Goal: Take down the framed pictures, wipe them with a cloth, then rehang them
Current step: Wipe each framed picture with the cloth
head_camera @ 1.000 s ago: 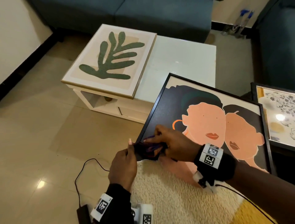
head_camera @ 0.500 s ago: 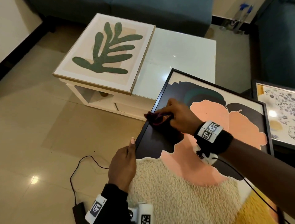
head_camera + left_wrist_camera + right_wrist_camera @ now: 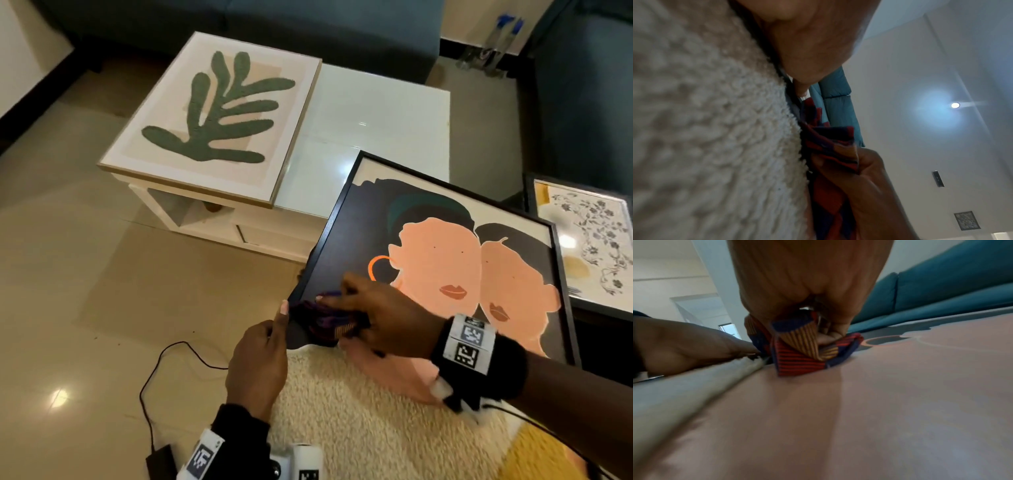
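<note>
A black-framed picture of two faces (image 3: 445,260) lies tilted across my lap on cream fleece (image 3: 359,418). My left hand (image 3: 260,353) grips its lower left edge, thumb up along the frame. My right hand (image 3: 376,318) holds a bunched red, blue and orange striped cloth (image 3: 325,320) and presses it on the glass at the lower left corner, right beside the left thumb. In the right wrist view the cloth (image 3: 797,356) sits under the curled fingers (image 3: 826,335) on the glass (image 3: 859,402). The left wrist view shows the cloth (image 3: 828,142) next to the fleece.
A gold-framed leaf picture (image 3: 219,116) lies flat on the white coffee table (image 3: 376,113). A floral picture in a black frame (image 3: 589,240) rests at the right. Teal sofas (image 3: 308,27) stand behind and to the right. A black cable (image 3: 164,370) runs over the tiled floor.
My right hand has swept the cloth from up the picture's left edge back down to the lower left corner by my left thumb. The left hand keeps its hold.
</note>
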